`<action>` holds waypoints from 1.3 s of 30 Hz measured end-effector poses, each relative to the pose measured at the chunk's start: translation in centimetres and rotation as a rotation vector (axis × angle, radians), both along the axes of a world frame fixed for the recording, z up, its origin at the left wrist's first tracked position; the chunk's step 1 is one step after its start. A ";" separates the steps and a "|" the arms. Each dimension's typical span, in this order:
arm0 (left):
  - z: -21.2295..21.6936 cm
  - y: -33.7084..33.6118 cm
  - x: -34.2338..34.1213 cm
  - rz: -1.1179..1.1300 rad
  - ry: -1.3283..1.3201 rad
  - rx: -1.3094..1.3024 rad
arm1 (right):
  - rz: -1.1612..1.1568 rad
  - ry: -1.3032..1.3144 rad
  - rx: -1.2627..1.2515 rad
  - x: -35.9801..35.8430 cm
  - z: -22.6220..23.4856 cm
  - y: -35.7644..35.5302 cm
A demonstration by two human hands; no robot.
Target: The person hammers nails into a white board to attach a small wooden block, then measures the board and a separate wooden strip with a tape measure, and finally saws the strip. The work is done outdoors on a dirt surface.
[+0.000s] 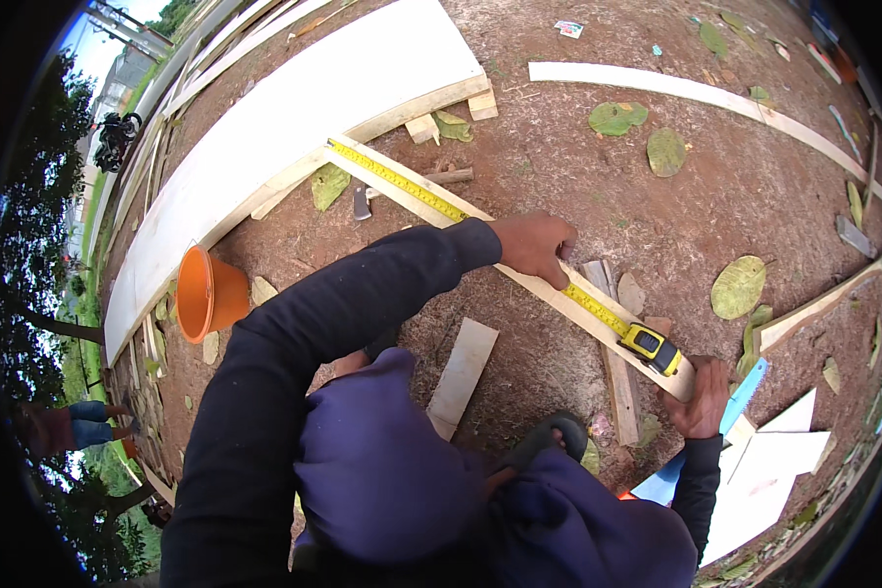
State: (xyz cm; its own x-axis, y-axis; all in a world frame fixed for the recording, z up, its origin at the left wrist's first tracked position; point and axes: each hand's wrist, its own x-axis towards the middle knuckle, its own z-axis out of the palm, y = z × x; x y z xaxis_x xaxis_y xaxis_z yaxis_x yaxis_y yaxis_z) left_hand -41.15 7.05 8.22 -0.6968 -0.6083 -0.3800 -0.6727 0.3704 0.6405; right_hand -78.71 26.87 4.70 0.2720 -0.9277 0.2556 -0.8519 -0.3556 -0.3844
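Observation:
A long narrow wooden plank [529, 281] lies diagonally across the red dirt ground. A yellow tape measure [651, 348] is stretched along it, its tape [402, 180] running to the far upper-left end. My left hand [537, 245] presses down on the plank and tape near the middle, fingers curled; whether it holds a small tool I cannot tell. My right hand [702, 397] grips the plank's near end beside the tape's case. A blue-handled saw [740, 397] lies by that hand. My knees in dark trousers fill the lower middle.
An orange bucket [209, 292] lies on its side at left. A wide white board [294, 127] sits at the back, another long strip [715, 98] at upper right. Short offcuts [464, 370], white board pieces [774, 465] and green leaves [737, 286] lie around. A hammer [362, 201] rests near the plank's far end.

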 end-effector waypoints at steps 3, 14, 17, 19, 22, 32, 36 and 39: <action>1.2 -2.4 2.7 -0.037 -0.044 0.049 | -0.029 -0.050 0.007 3.9 0.2 -0.6; 0.0 -8.1 8.4 -0.077 -0.027 0.069 | -0.140 0.029 0.066 11.0 -0.2 -4.0; 0.6 -8.9 8.1 -0.084 -0.047 0.131 | -0.178 0.065 0.107 12.0 0.3 -3.7; -0.6 -9.7 8.7 -0.101 -0.029 0.165 | -0.207 0.083 0.146 13.2 0.3 -3.8; -1.6 -10.5 9.3 -0.127 -0.045 0.120 | -0.303 0.067 0.160 15.0 -0.7 -4.1; -3.7 -9.9 10.7 -0.179 0.060 -0.016 | -0.293 -0.010 0.350 20.5 7.9 -8.4; -3.1 -10.1 10.5 -0.179 0.122 -0.095 | 0.033 0.241 0.314 23.5 6.6 -12.8; -3.2 -9.5 10.7 -0.173 0.252 -0.147 | 0.011 0.305 0.386 26.0 4.8 -13.5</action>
